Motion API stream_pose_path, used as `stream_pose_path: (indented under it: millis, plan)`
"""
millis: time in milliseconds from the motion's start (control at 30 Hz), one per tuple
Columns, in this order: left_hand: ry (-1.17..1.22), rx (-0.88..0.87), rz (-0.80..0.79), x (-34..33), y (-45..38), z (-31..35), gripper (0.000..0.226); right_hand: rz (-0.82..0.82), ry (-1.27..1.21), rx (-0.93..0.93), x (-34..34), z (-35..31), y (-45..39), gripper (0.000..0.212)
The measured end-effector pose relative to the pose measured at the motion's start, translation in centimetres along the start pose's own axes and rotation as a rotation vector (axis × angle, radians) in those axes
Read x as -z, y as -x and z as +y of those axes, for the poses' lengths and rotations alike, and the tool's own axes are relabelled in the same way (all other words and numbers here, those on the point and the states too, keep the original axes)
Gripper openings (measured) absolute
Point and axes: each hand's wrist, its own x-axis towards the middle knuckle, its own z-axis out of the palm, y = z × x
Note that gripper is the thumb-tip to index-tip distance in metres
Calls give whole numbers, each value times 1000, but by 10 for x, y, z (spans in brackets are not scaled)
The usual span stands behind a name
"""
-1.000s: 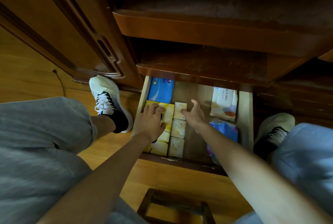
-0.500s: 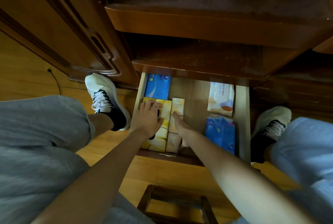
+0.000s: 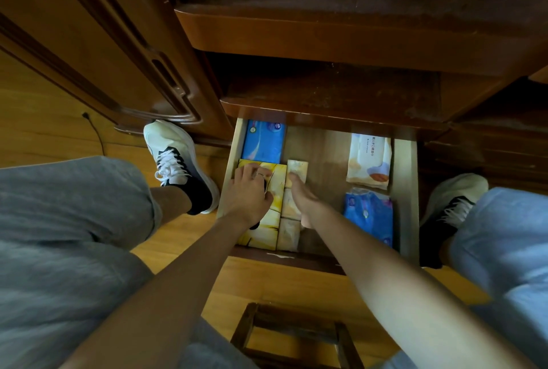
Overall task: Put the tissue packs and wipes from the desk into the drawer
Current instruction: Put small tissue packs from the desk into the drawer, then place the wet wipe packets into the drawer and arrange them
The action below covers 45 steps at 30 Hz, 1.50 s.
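The open wooden drawer (image 3: 404,190) holds a blue tissue pack (image 3: 263,141) at the back left and yellow tissue packs (image 3: 277,187) in front of it. A column of small beige tissue packs (image 3: 297,169) runs beside the yellow ones. A white wipes pack (image 3: 369,161) and a blue pack (image 3: 369,214) lie on the right. My left hand (image 3: 250,195) rests flat on the yellow packs. My right hand (image 3: 302,199) lies edge-on against the right side of the beige column, fingers straight, holding nothing.
The desk's upper ledges (image 3: 341,36) overhang the drawer's back. A cabinet door (image 3: 98,42) stands open on the left. My feet in white shoes (image 3: 175,158) flank the drawer, and a wooden stool (image 3: 293,336) stands below on the wood floor.
My right hand came down from over the drawer's middle and now presses along the right side of the beige packs. The left hand stayed on the yellow packs. The blue pack on the right is uncovered.
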Motion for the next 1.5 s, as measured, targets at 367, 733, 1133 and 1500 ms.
stream_pose_path:
  millis: [367, 733, 1133, 1500]
  plan:
    - [56, 33, -59, 6, -3, 5, 47, 152, 406, 250, 51, 6, 18, 70]
    - [77, -55, -5, 17, 15, 23, 39, 695, 1253, 677, 141, 43, 49, 68]
    - [76, -640, 1021, 314, 2, 127, 24, 1085, 804, 1894, 161, -131, 280, 24]
    - [54, -539, 787, 450, -79, 201, 27, 1235, 984, 1519, 229, -234, 393, 19]
